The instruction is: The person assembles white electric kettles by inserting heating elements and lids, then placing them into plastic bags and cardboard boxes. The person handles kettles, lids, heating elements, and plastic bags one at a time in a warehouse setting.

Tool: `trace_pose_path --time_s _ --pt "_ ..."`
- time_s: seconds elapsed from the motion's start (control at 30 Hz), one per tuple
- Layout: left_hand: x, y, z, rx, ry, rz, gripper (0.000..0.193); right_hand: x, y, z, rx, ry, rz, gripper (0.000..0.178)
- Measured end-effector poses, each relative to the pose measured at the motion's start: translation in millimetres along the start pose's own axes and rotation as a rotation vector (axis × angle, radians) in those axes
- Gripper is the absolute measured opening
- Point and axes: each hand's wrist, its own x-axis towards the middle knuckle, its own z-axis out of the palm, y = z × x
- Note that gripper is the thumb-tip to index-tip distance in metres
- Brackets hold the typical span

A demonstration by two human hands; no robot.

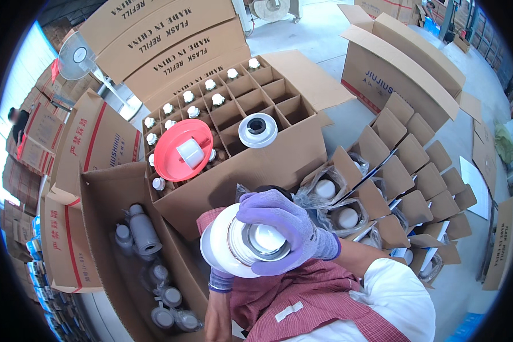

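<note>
A white vacuum flask (216, 242) with a silvery neck ring and a white stopper (268, 237) is tilted toward me in front of my apron. My right hand (285, 228), in a purple knitted glove, curls its fingers around the neck and stopper. From below and behind, my gloved left hand (220, 279) supports the flask body; most of its fingers are hidden. Just beyond, a white round lid with a black centre (257, 137) rests on the divided carton (239, 176). A red basin (168, 151) holding a white cup (190, 153) lies on the same carton.
White-capped bottles (210, 84) fill several of the carton's cells. At left, an open carton (114, 188) holds grey flasks (144, 231) and wrapped parts. On my right, small open boxes (413, 151) surround bagged flasks (345, 218). A large carton (393, 74) and a fan (77, 55) stand farther off.
</note>
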Motion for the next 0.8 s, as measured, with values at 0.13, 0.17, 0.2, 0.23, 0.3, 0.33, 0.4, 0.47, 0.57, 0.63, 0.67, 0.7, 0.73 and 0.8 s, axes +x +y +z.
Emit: trace_pose_path --time_s 0.13,0.17,0.2,0.23,0.3,0.33,0.4,0.47,0.57,0.63,0.67,0.7,0.73,0.8 --pt "31 -16 -29 -0.466 -0.213 -0.36 0.063 -27 12 -8 0.034 0.003 0.11 0.083" --pt "52 -24 -47 -0.594 -0.33 -0.455 0.064 -53 17 -5 0.06 -0.007 0.133 0.081" --pt "76 -24 -69 -0.66 -0.46 -0.492 0.064 -89 24 3 0.087 -0.019 0.153 0.079" --pt "98 -20 -87 -0.658 -0.599 -0.465 0.065 -113 33 3 0.111 -0.03 0.172 0.078" --pt "132 7 -108 -0.458 -0.789 -0.261 0.066 -123 41 -22 0.051 -0.428 0.268 0.064" --pt "142 33 -117 -0.326 -0.837 -0.144 0.066 -109 63 -29 0.081 -0.462 0.123 0.052" --pt "148 55 -99 -0.244 -0.906 0.028 0.064 -68 93 -38 -0.264 -0.313 0.099 0.04" --pt "127 53 -76 -0.23 -0.935 0.131 0.065 -13 135 -32 -0.469 -0.162 0.036 0.04" --pt "120 56 -47 -0.162 -1.137 0.09 0.058 30 244 -53 -0.788 -0.167 0.033 0.053" --pt "117 46 -28 -0.195 -1.171 0.092 0.052 47 299 -61 -0.892 -0.425 0.141 0.054" --pt "118 38 -20 -0.287 -1.155 0.131 0.052 51 325 -68 -0.937 -0.485 0.05 0.054" --pt "123 35 -8 -0.387 -1.158 0.188 0.052 47 356 -88 -0.88 -0.662 0.209 0.052" --pt "118 29 -11 -0.444 -1.067 0.198 0.055 55 355 -77 -0.762 -0.681 0.191 0.049" --pt "112 24 -32 -0.521 -0.941 0.185 0.059 74 313 -44 -0.844 -0.734 0.294 0.047"
